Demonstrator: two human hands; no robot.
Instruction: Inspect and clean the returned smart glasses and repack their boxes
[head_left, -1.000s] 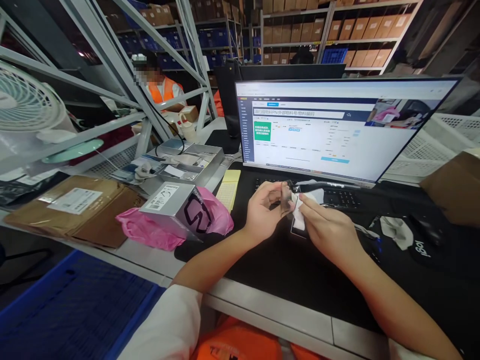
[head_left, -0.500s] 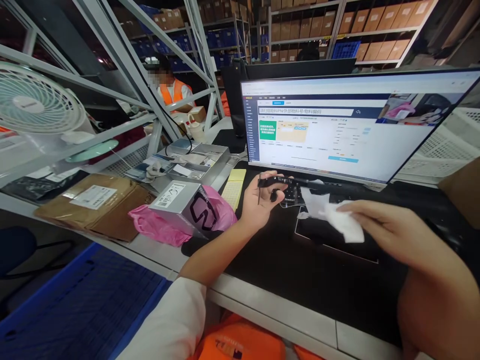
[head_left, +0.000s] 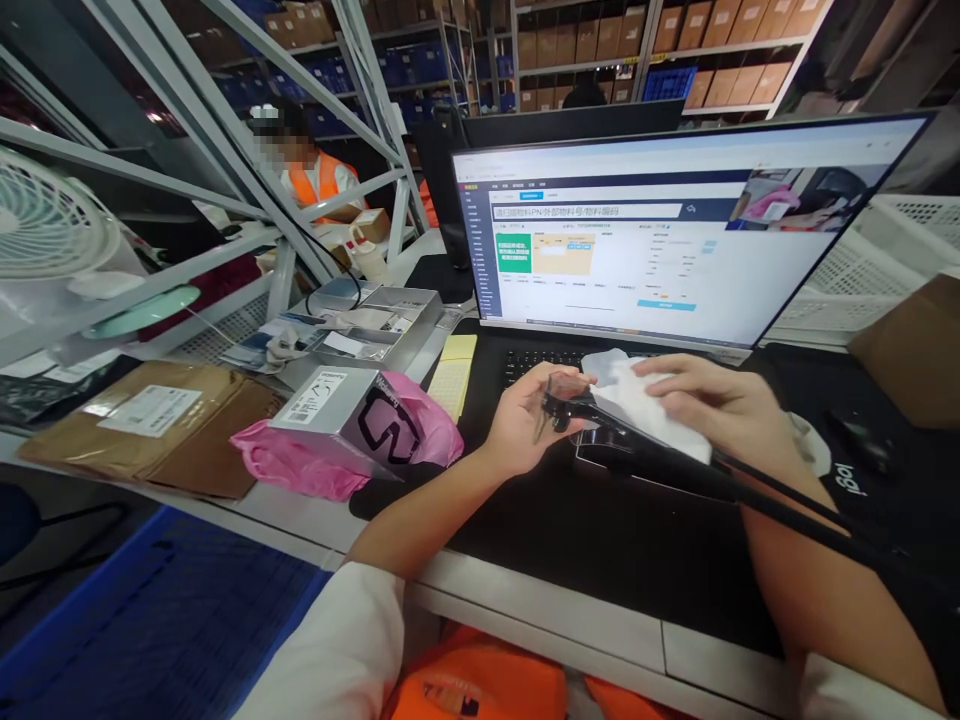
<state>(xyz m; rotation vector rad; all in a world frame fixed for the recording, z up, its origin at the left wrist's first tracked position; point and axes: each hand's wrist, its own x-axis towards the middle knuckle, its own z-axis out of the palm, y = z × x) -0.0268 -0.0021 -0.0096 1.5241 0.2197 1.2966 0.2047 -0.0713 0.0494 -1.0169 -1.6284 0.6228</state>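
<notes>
1. Presently the black glasses (head_left: 600,418) are held up over the black mat (head_left: 600,570) on the counter (head_left: 551,625), in front of the keyboard (head_left: 523,362) and monitor (head_left: 600,285).
2. Left hand (head_left: 523,425): grip pinching the glasses near the front end, thumb and fingers around the dark frame beside a clear part. Exact finger contact is partly hidden.
3. Right hand (head_left: 724,405): grip pinching the white cloth (head_left: 671,415), fingers bunched on its upper edge. Cloth lies along the glasses' long dark arm; whether it presses on it, cannot tell.
4. Handling, judged: glasses light and stiff, the arm likely springy; clear part looks smooth, probably slippery and easily smudged or scratched. Cloth soft, limp, near weightless.
5. Hold, judged: best taken by the opaque frame close to where the arm begins, fingertips off the clear part, no twisting load on the long arm.
6. Left of the mat: silver box (head_left: 337,410) on a pink bag (head_left: 289,465); yellow pad (head_left: 453,375) just beyond.
</notes>
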